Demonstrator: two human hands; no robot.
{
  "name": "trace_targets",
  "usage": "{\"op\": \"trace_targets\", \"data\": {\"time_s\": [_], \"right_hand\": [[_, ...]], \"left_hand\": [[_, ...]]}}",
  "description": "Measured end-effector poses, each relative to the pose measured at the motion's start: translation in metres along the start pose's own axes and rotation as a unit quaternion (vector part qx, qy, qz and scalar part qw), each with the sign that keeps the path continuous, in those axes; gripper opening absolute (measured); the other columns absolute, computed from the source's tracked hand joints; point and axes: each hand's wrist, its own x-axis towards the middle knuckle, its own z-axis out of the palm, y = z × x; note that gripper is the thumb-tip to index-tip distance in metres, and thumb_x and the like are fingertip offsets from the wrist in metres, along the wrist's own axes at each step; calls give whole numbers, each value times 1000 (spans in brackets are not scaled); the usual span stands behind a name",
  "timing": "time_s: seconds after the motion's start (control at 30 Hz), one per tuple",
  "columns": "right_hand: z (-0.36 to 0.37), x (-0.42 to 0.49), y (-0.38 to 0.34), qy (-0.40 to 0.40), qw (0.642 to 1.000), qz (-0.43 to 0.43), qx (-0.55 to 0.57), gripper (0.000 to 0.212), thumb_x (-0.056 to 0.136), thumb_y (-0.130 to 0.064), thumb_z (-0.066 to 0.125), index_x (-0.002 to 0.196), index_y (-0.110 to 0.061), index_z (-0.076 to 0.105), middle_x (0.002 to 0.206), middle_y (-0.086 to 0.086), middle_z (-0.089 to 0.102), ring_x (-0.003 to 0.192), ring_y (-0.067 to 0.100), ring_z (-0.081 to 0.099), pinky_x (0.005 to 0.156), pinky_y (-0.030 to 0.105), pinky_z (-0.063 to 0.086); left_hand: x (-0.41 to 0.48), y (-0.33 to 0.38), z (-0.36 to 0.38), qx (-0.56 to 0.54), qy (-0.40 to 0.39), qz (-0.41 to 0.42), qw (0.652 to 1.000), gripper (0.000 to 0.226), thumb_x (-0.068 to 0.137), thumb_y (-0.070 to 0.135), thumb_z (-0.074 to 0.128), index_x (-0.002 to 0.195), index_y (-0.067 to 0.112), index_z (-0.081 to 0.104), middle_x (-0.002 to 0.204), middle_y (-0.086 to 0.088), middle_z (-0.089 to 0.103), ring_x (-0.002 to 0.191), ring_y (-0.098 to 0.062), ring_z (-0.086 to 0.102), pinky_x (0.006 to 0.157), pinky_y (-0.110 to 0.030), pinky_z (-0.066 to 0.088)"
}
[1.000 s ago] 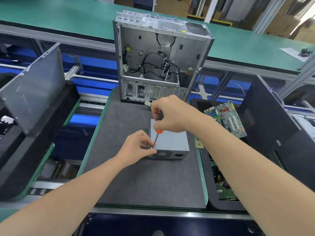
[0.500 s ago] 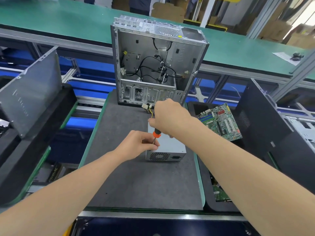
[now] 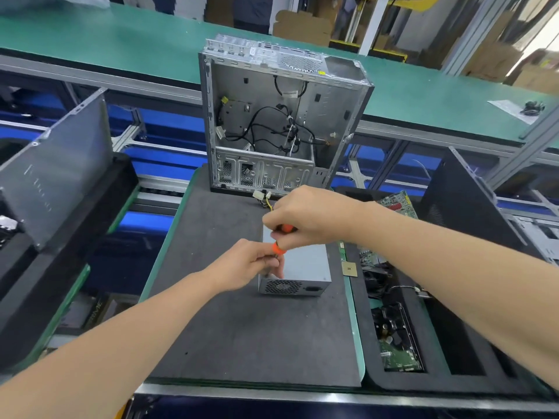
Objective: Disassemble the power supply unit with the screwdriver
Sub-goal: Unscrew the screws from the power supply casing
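A grey metal power supply unit (image 3: 305,264) lies on the dark mat (image 3: 230,337), its vented end facing me. My right hand (image 3: 308,217) grips the orange handle of a screwdriver (image 3: 279,246) from above. The shaft points down at the unit's near left top corner. My left hand (image 3: 251,264) pinches the lower shaft there, and its fingers rest on that corner. The tip and the screw are hidden by my fingers. Yellow and black cables (image 3: 266,199) run from the unit's far end.
An open, stripped computer case (image 3: 284,116) stands upright at the mat's far edge. A black tray (image 3: 402,379) on the right holds circuit boards (image 3: 399,204). A grey side panel (image 3: 57,170) leans in a black bin on the left.
My right hand has come lower and nearer on the screwdriver handle. My left hand's fingers have closed in on the shaft at the unit's corner. The view shifted slightly.
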Motion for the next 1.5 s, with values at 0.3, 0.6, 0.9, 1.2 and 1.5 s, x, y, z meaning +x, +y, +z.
{"op": "trace_targets", "data": {"time_s": [0.3,0.6,0.9,1.2,1.5], "right_hand": [[11,33,-52,70,885,451,95,9,93,-22,58,95,-13,59,92,5,53,94,34,59,65,33,38],[19,25,-38,79,952,296,7,34,84,-6,59,67,-13,31,65,3,27,58,27,37,52,30,22],[9,14,-17,30,994,-10,-105,24,89,-22,56,70,-12,67,61,1,56,56,30,54,56,35,36],[14,21,-55,146,901,408,40,20,93,-31,55,80,-17,53,72,2,46,81,36,58,58,31,29],[26,27,-49,148,889,426,77,35,87,-5,58,69,-14,29,66,1,27,70,33,49,60,35,32]], "left_hand": [[0,3,7,30,43,4,999,41,90,29,42,74,61,63,81,34,70,81,1,67,72,-4,45],[0,-3,-2,30,-11,-8,999,25,108,22,47,99,33,68,100,14,75,94,-14,71,90,-25,54],[-2,2,2,44,6,-17,999,29,106,7,50,89,22,70,90,10,75,94,-14,71,93,-37,57],[-4,4,12,24,66,-1,998,34,92,13,44,73,34,63,80,16,73,77,-6,67,74,-7,46],[-2,6,9,15,50,-1,999,35,103,11,50,87,35,69,88,19,74,82,2,69,73,-4,46]]}}
